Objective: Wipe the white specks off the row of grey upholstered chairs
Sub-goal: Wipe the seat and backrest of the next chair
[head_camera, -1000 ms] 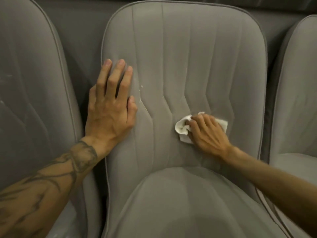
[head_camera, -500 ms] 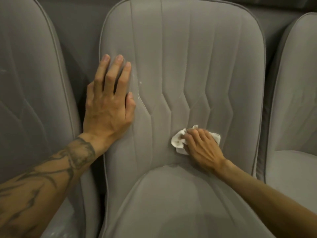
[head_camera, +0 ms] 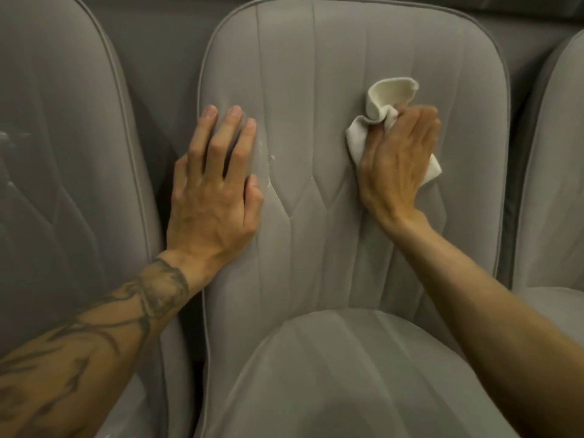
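The light is dim, warm and soft, with no glare anywhere. The middle chair's backrest (head_camera: 331, 74) is the brightest area; the chair on the left (head_camera: 63, 153) sits in murkier shade. Dark shadow fills the gaps between the backrests, and a soft shadow lies under the left hand (head_camera: 215, 191). The right hand (head_camera: 401, 162) is slightly motion-blurred at its fingertips. Wide-angle distortion bows the chair outlines towards the frame's edges.

A plain grey wall (head_camera: 177, 42) shows between the seat backs under dim, warm light, perhaps indoor lamps.
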Tool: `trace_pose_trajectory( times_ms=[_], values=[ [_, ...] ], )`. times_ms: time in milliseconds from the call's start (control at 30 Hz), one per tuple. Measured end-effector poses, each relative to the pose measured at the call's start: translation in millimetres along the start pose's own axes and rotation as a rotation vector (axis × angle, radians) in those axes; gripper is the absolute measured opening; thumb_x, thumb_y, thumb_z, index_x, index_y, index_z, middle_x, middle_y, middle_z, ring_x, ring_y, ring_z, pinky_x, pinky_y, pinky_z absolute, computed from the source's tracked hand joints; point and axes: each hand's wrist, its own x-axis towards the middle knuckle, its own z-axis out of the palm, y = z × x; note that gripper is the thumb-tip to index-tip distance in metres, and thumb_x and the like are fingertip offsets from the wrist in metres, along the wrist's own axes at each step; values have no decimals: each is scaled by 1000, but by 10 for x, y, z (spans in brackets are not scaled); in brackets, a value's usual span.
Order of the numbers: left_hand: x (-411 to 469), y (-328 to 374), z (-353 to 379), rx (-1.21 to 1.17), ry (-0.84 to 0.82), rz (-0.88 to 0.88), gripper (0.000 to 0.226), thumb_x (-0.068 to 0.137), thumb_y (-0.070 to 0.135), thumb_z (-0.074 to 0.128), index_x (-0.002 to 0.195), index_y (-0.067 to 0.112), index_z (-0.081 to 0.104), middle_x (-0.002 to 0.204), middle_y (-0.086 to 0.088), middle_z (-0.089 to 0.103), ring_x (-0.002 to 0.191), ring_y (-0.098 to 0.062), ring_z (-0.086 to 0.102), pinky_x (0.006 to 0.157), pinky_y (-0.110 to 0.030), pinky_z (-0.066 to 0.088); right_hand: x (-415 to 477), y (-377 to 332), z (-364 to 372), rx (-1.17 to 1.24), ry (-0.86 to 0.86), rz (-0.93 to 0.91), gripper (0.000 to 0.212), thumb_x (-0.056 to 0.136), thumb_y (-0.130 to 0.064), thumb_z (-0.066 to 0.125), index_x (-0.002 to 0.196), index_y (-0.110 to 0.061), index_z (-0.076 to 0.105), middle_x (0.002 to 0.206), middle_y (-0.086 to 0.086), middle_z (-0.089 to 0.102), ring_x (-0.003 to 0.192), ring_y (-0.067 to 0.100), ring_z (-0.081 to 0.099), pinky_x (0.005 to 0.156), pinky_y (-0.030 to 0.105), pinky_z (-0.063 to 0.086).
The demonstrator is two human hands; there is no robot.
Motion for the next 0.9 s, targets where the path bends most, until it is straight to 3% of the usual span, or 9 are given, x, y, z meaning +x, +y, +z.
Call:
trace_pose_trajectory(
  times_ms=[67,133,200,400,533,600,767,833,900],
  values=[
    [2,15,-7,-3,4,4,67,97,27,45,161,14,30,169,-7,27,159,-29,18,109,-48,39,-162,-164,-30,-15,-32,-15,25,99,-16,47,106,5,57,105,27,58,95,42,56,89,44,35],
    [6,19,-7,-6,6,1,67,97,27,45,161,14,30,169,-7,27,159,-29,17,109,-49,39,-479,-214,-173,67,-200,-294,25,99,-16,47,104,5,59,105,28,58,93,40,55,85,48,40],
    [6,16,-9,-9,0,0,67,97,27,45,161,14,30,169,-7,26,159,-29,17,109,-50,40,-374,-145,-233,110,-292,-438,26,101,-21,43,102,0,59,101,23,56,89,37,52,79,46,40],
    [-6,6,0,-13,8,0,67,97,26,47,161,14,31,169,-8,27,159,-29,18,108,-49,40,320,-425,26,28,-9,-111,22,98,-22,45,101,-3,55,100,21,56,89,37,53,81,47,41],
    [7,9,1,-13,21,15,67,96,25,49,160,12,32,168,-9,29,158,-30,20,111,-48,38,-371,-404,-193,143,-321,-434,24,99,-21,45,104,-1,57,106,21,55,93,35,49,82,46,39],
    [0,4,1,-10,15,8,67,97,25,48,161,13,31,169,-9,28,159,-30,19,112,-48,38,-223,-351,-223,126,-341,-583,22,97,-21,48,104,-2,57,103,21,56,89,35,51,78,44,35],
    [-1,-25,14,-17,26,14,67,97,25,47,161,13,30,169,-8,27,159,-29,18,112,-48,39,583,-727,60,68,-12,-195,25,99,-24,45,102,-4,58,102,20,58,90,36,54,78,45,39],
    [1,-19,18,-23,39,20,68,96,25,47,161,13,30,169,-8,26,159,-29,18,113,-47,37,318,-845,36,92,-62,-178,27,99,-24,43,106,-2,58,105,21,58,93,38,54,83,47,41],
    [6,-20,21,-28,42,21,69,96,25,48,161,12,30,169,-8,26,159,-28,17,115,-45,36,-92,-835,-110,179,-221,-347,24,98,-22,46,104,-3,58,104,20,56,91,36,51,81,47,40]
  ],
)
